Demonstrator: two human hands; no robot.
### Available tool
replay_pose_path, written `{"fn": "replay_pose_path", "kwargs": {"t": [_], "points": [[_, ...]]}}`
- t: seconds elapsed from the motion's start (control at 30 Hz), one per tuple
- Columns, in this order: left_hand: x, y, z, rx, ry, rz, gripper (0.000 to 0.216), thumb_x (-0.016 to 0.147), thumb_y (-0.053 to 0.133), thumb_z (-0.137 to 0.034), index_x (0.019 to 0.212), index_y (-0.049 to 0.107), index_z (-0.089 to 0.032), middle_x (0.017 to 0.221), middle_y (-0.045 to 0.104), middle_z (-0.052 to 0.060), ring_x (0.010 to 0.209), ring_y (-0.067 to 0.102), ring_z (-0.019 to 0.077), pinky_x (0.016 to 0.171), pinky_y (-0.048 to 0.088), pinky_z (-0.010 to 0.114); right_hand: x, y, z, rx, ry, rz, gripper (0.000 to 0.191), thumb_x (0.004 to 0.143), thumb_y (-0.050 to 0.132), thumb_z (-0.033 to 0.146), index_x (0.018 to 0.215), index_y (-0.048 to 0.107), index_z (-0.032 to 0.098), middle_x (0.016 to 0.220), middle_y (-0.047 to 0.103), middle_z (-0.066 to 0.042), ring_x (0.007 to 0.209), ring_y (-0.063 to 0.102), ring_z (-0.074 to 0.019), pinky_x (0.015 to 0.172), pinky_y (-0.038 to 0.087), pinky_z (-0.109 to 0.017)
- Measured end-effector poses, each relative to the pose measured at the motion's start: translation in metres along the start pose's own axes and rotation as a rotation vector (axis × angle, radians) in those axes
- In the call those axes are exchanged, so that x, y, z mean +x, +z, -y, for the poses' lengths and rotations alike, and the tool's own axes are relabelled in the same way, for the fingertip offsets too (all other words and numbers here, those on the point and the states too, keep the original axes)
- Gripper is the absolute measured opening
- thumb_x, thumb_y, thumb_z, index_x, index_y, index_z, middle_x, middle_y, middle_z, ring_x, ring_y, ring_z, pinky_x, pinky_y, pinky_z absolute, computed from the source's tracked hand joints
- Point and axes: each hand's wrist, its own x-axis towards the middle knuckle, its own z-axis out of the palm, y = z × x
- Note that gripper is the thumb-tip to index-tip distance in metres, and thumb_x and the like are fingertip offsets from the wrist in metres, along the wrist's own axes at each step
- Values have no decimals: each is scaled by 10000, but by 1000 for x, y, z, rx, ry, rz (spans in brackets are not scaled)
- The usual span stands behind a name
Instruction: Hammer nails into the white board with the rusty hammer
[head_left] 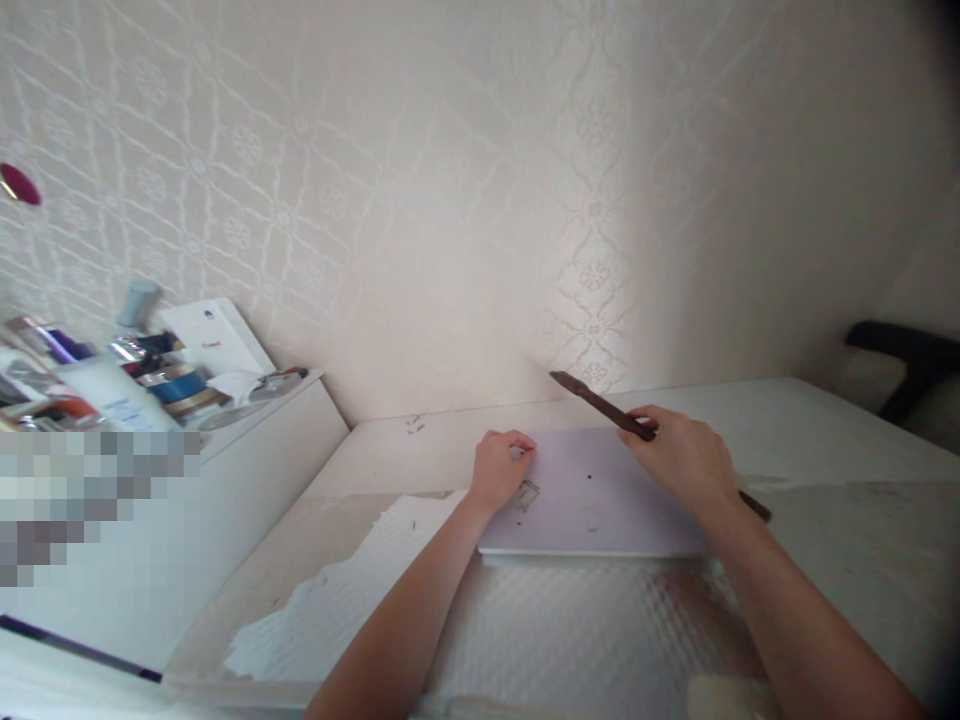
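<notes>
A lilac flat board [600,510] with a white front edge lies before me, with a few small dark specks and a dark outlined mark on its left part. My left hand [499,470] rests at the board's left edge, fingers curled into a pinch; whatever is between the fingertips is too small to make out. Above the right part of the board, my right hand [682,455] is closed around a long dark brown tool [604,408]. Its narrow, slightly widened end points up and left, while the other end shows behind my wrist. Its exact kind is unclear.
A white table [832,430] stands against a patterned wall, with a torn white quilted sheet [330,600] under the board. At left, a white cabinet [247,500] carries tubes, jars and a white box [217,335]. A black chair part [900,350] shows at right.
</notes>
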Motion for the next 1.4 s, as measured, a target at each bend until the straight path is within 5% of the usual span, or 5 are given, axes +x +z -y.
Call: {"fn": "replay_pose_path", "kwargs": {"t": [0.77,1.0,1.17,1.4], "points": [[-1,2,0,13,9,10,145,734,542,-198,808,662,-230,841,674,-7,892,544,171,848,401,309,0,0,-1,35,-25,7,290,745,519,394,979,641,274,832,691,-22,762,623,-268,580,408,-322],[-1,2,1,14,-1,32,160,718,544,-181,823,655,-229,844,666,-6,881,546,164,860,398,303,8,-6,-14,206,-146,84,290,760,505,357,964,648,210,787,679,-51,725,616,-231,623,433,-307],[-1,4,3,-26,-14,20,147,698,539,-154,790,632,-222,814,660,-13,833,562,148,814,419,280,5,-17,-22,494,-238,247,300,770,479,384,934,631,184,689,645,-31,529,559,-160,499,429,-264],[0,6,4,-81,-38,15,275,675,546,-140,937,527,-221,800,647,-21,813,562,139,794,417,273,-1,-22,-19,541,-285,333,311,762,495,392,927,635,169,721,632,-40,543,538,-149,450,398,-238]]}}
